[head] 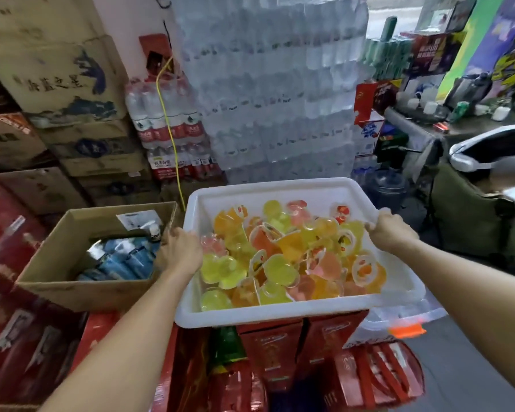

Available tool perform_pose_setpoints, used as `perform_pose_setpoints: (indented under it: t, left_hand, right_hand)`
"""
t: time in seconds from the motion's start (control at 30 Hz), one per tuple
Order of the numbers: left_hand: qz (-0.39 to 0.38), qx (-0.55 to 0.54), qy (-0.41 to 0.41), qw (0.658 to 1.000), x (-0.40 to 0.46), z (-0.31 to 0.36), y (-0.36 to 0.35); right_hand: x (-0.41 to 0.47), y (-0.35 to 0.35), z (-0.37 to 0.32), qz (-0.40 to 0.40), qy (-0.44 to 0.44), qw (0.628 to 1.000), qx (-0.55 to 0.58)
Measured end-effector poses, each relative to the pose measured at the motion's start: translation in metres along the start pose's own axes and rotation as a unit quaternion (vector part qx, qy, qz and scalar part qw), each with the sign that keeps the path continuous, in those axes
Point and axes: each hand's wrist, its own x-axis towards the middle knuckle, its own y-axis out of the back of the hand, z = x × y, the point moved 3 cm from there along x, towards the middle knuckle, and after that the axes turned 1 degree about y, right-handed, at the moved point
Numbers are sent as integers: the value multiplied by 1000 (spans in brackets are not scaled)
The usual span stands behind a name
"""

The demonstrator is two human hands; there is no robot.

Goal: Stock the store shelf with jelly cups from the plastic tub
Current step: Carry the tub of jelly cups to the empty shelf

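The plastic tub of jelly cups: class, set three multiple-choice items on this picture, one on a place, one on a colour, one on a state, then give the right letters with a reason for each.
1. Where is the open cardboard box?
A. left of the tub
B. inside the tub
C. on top of the tub

2. What colour is the plastic tub?
A. blue
B. white
C. black

3. What are the hands doing?
A. both hang free
B. one lifts a cup
C. each grips a tub side

Answers:
1 A: the box sits beside the tub's left wall.
2 B: its rim and walls are white around the yellow, orange and pink jelly cups.
3 C: the left hand and the right hand each curl over the rim.
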Motion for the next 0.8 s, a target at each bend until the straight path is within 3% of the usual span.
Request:
perform_pose_setpoints:
  t: [0.1,0.43,0.8]
  left_hand:
    - [8,-87,38,995,5,-4,-5]
    - [48,-129,22,990,-41,-28,18]
    - [127,-157,117,972,-223,-91,39]
  right_hand:
    - [10,-9,3,23,-10,996,89]
    - [-23,5,4,46,-3,975,215]
    - [-106,28,35,-37,83,969,229]
